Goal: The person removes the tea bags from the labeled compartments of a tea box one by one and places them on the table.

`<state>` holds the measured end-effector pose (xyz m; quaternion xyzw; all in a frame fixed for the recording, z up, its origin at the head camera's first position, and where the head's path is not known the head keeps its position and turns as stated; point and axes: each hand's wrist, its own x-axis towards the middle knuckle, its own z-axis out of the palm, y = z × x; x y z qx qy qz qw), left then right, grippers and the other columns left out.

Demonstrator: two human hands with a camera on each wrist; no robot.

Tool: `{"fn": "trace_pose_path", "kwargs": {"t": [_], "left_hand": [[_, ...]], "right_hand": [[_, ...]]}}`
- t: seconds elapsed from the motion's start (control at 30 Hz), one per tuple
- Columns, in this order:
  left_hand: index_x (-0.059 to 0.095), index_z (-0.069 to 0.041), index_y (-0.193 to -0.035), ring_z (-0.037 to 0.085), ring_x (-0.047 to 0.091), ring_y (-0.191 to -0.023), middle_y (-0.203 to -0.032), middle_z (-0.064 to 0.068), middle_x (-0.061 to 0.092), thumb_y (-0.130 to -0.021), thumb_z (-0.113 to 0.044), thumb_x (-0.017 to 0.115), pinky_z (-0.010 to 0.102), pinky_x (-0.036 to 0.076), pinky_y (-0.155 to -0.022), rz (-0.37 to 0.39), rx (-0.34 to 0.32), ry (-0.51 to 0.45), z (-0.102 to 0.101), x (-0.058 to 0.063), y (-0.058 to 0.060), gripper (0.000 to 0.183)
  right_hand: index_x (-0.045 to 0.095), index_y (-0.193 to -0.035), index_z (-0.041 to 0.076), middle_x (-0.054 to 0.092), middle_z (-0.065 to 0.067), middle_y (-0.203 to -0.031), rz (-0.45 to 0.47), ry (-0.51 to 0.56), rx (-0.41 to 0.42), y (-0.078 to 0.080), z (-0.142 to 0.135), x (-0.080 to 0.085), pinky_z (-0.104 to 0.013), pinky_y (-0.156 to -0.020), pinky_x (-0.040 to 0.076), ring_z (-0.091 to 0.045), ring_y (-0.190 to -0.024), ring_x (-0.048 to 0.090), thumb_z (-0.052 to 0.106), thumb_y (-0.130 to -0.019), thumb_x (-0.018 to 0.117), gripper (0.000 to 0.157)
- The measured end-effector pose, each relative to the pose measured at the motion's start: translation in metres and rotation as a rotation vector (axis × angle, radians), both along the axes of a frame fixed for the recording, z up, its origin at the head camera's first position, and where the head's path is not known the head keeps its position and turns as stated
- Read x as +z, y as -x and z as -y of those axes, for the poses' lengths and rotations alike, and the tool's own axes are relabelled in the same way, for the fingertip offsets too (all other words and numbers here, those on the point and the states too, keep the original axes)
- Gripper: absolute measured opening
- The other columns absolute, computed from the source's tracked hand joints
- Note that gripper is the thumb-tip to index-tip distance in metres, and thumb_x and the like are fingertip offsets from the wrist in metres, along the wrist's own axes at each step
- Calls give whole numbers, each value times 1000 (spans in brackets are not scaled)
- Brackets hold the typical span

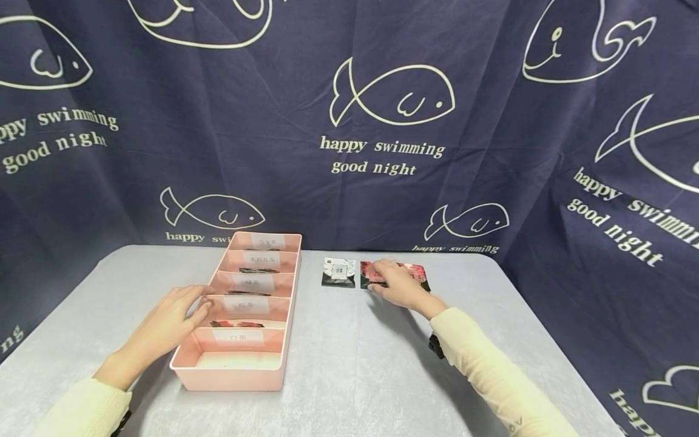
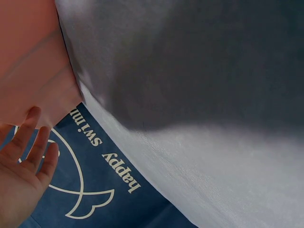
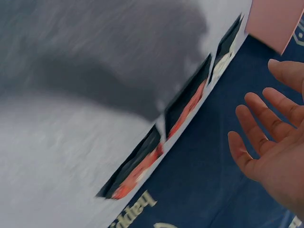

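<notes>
A long pink box [image 1: 229, 380] with labelled compartments stands left of centre. My left hand [image 1: 164, 321] is at its left rim, fingers loosely bent and fingertips right at the edge. The left wrist view shows those fingers extended beside the box's pink side [image 2: 33, 57]. My right hand [image 1: 403, 286] reaches over two red-and-black sachets, partly covering them. In the right wrist view its fingers are spread, and the nearer red sachet [image 3: 137, 173] and the middle red sachet [image 3: 187, 107] lie flat in a row. A white-and-black sachet [image 1: 338, 273] lies just left of them.
Several compartments hold dark or red sachets, such as the red one [image 1: 237, 324] near the front; the frontmost compartment shows its bare floor. A grey-white table [image 1: 349, 376] carries everything. A dark blue curtain [image 1: 306, 182] with fish drawings hangs behind and at both sides.
</notes>
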<state>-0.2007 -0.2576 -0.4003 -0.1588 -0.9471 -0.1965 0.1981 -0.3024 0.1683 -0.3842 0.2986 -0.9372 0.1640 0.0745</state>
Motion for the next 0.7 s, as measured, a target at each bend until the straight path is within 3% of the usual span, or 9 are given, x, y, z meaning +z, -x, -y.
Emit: {"fn": "trace_pose_path", "kwargs": {"t": [0.7], "left_hand": [[58,-9,-107,35,52,-105,-107,14,63,-90,-27,55,51,40,-89,-46,-13,2,2,-2,2,25]], "right_hand": [[56,-115,11,59,-2,-114,-79,-90,236,-41,64,17,-43,-94,43,-21,-110,52,23,-86,61,32]]}}
